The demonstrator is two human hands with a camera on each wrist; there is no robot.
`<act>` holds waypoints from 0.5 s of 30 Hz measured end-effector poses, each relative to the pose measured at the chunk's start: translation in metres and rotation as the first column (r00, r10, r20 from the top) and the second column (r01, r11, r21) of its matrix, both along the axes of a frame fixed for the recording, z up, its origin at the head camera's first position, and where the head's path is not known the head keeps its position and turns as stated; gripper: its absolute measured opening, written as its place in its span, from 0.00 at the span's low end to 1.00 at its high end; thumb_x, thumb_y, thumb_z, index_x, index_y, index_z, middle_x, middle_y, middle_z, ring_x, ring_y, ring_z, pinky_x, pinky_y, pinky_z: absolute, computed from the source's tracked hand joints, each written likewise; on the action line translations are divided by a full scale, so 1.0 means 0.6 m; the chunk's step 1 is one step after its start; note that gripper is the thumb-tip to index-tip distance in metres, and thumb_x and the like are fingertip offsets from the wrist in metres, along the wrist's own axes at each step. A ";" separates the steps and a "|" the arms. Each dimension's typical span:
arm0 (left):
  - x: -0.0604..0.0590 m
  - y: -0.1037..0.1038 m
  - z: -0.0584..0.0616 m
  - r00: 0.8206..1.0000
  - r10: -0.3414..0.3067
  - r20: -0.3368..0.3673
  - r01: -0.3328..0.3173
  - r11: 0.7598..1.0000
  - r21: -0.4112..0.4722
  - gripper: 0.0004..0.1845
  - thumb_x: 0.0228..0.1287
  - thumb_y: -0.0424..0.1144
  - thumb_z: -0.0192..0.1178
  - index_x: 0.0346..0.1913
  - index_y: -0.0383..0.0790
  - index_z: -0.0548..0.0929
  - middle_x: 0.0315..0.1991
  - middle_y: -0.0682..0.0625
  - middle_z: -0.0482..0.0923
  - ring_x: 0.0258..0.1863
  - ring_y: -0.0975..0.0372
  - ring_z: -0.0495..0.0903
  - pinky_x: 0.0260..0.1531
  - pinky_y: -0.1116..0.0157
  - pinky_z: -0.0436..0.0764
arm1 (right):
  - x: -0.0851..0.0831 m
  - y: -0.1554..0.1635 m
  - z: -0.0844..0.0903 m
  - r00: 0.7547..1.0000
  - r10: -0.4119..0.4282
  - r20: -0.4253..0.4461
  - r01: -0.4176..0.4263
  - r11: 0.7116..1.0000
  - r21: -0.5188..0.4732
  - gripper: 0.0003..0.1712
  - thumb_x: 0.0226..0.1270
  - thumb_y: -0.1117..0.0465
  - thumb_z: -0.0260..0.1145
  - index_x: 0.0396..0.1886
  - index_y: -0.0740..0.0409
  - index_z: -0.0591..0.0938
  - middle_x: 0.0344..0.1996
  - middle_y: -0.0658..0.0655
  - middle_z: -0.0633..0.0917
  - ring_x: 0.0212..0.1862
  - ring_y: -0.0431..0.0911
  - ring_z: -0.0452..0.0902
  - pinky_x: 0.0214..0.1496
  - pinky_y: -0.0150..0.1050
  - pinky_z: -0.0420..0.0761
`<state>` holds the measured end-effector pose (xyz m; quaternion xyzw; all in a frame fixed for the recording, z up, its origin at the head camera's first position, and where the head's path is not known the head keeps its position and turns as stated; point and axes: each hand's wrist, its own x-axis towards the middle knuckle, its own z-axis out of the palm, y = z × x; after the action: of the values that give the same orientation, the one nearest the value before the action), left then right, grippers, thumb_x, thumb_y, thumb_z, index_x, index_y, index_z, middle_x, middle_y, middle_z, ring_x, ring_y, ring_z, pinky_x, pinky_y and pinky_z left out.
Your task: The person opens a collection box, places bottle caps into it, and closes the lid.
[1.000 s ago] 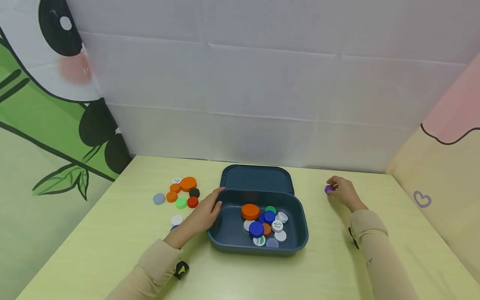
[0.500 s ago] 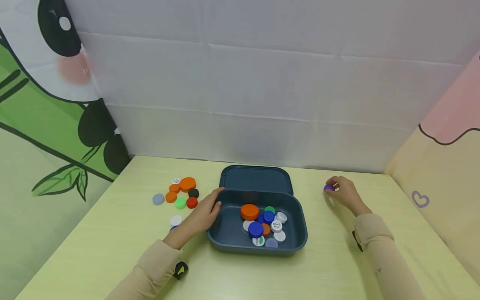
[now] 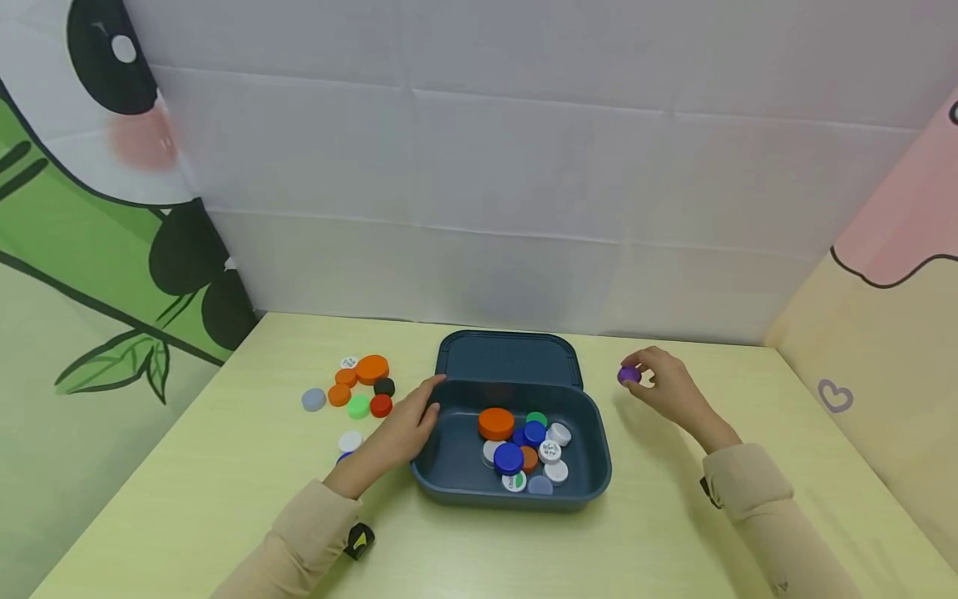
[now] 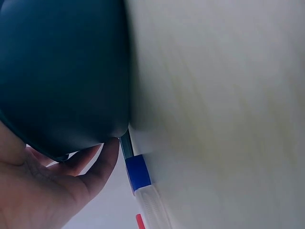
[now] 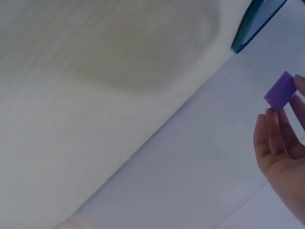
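Observation:
A dark blue box [image 3: 591, 466] sits mid-table with its lid [image 3: 509, 359] lying open behind it. Several caps fill it, among them a large orange cap [image 3: 497, 423] and blue caps [image 3: 508, 457]. My left hand [image 3: 407, 424] rests against the box's left wall [image 4: 62, 81], fingers relaxed. My right hand [image 3: 662, 384] is raised right of the lid and pinches a small purple cap [image 3: 629, 375] [image 5: 281, 90] between its fingertips.
A cluster of loose caps lies left of the box: an orange one [image 3: 372, 368], a black one [image 3: 384, 386], a red one [image 3: 381, 405], a green one [image 3: 359, 407], a grey one [image 3: 313, 400] and a white one [image 3: 349, 441]. White and patterned screens wall the pale green table [image 3: 224, 466].
My right hand has lifted the purple cap off the table and carried it left toward the box. The left hand has stayed on the box.

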<state>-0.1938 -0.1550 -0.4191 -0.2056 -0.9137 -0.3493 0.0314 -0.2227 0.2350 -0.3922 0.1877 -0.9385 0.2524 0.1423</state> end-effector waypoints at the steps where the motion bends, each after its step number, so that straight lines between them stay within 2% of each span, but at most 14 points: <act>1: 0.000 0.000 0.000 1.000 0.000 0.000 0.000 1.000 0.000 0.24 0.68 0.32 0.45 0.66 0.34 0.59 0.64 0.37 0.64 0.62 0.47 0.66 0.61 0.49 0.66 | 0.005 -0.009 0.002 1.000 0.014 -0.008 -0.014 1.000 0.000 0.12 0.52 0.68 0.67 0.39 0.65 0.80 0.37 0.61 0.80 0.38 0.52 0.77 0.38 0.49 0.80; 9: 0.000 -0.001 -0.001 1.000 -0.002 -0.005 0.002 1.000 0.005 0.24 0.68 0.32 0.45 0.66 0.33 0.59 0.64 0.37 0.64 0.62 0.47 0.66 0.60 0.49 0.66 | 0.052 -0.079 0.020 0.984 0.158 -0.087 -0.155 0.987 0.040 0.13 0.50 0.67 0.70 0.37 0.60 0.80 0.36 0.55 0.80 0.38 0.47 0.75 0.36 0.43 0.81; 15: -0.003 -0.001 -0.003 1.000 -0.007 -0.010 0.007 1.000 0.007 0.24 0.68 0.33 0.45 0.66 0.33 0.60 0.64 0.38 0.65 0.62 0.48 0.67 0.60 0.50 0.67 | 0.091 -0.124 0.020 0.962 0.273 -0.030 -0.269 0.959 0.093 0.14 0.52 0.64 0.69 0.40 0.57 0.80 0.39 0.51 0.80 0.41 0.43 0.74 0.44 0.40 0.80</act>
<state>-0.1954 -0.1556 -0.4209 -0.2104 -0.9115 -0.3515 0.0354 -0.1683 0.1603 -0.3804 0.3257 -0.9110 0.2239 0.1178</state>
